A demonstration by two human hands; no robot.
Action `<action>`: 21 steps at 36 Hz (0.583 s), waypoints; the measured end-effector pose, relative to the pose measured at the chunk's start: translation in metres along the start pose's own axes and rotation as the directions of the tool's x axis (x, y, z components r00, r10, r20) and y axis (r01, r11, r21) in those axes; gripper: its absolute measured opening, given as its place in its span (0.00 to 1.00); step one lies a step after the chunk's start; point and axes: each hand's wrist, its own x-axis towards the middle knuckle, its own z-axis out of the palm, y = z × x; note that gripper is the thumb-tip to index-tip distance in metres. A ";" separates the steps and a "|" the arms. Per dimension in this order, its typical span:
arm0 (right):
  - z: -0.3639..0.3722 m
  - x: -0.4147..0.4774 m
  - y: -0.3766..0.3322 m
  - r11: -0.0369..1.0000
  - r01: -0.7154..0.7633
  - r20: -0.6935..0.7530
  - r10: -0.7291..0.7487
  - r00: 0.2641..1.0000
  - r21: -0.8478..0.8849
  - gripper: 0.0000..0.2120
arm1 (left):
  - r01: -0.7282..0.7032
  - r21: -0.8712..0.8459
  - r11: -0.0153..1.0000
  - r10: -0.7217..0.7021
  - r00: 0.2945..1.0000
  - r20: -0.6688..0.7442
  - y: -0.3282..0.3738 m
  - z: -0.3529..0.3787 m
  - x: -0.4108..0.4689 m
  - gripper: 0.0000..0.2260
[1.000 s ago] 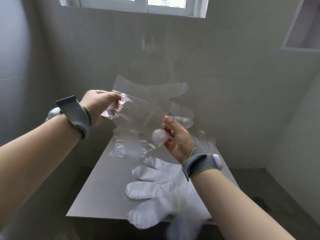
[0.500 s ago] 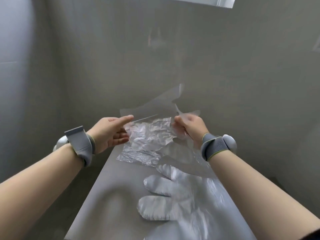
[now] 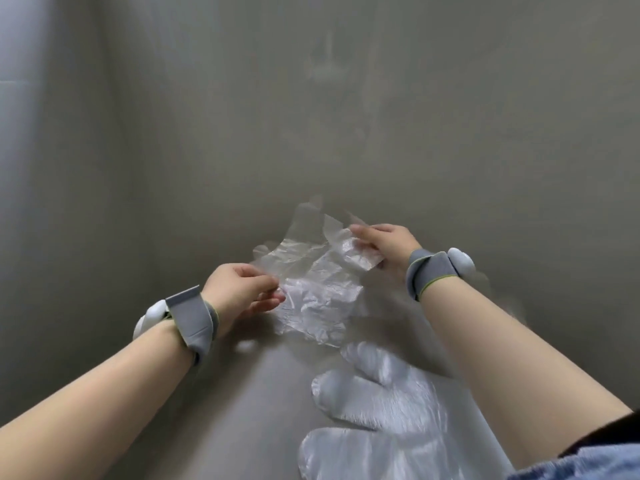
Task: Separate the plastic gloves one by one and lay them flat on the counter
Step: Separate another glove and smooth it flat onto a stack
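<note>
Your left hand [image 3: 242, 292] and right hand [image 3: 386, 242] each pinch the crumpled plastic glove [image 3: 318, 289]. Pull it taut, then set it flat on the counter [image 3: 256, 420].

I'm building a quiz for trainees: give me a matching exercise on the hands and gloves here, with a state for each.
Things:
1 left hand
2 right hand
3 held glove
4 flat glove

States:
A lies on the counter
B crumpled, between both hands
C pinches the held glove's left edge
D pinches the held glove's right edge

Pairs: 1-C, 2-D, 3-B, 4-A
</note>
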 end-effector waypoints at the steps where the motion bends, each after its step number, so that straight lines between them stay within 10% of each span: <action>1: 0.000 -0.001 0.004 0.997 -0.056 0.013 0.055 0.998 0.049 0.11 | 0.008 -0.046 0.999 -0.009 1.000 -0.011 0.000 0.001 0.000 0.04; 9: -0.018 -0.009 0.025 0.944 -0.299 0.146 0.279 0.949 0.138 0.06 | -0.020 -0.136 0.990 0.016 0.999 -0.033 -0.001 0.000 -0.001 0.05; 21: -0.017 -0.016 0.028 0.941 -0.137 -0.063 0.123 0.990 -0.308 0.07 | 0.109 0.065 0.992 -0.108 0.994 -0.024 0.001 0.001 -0.015 0.13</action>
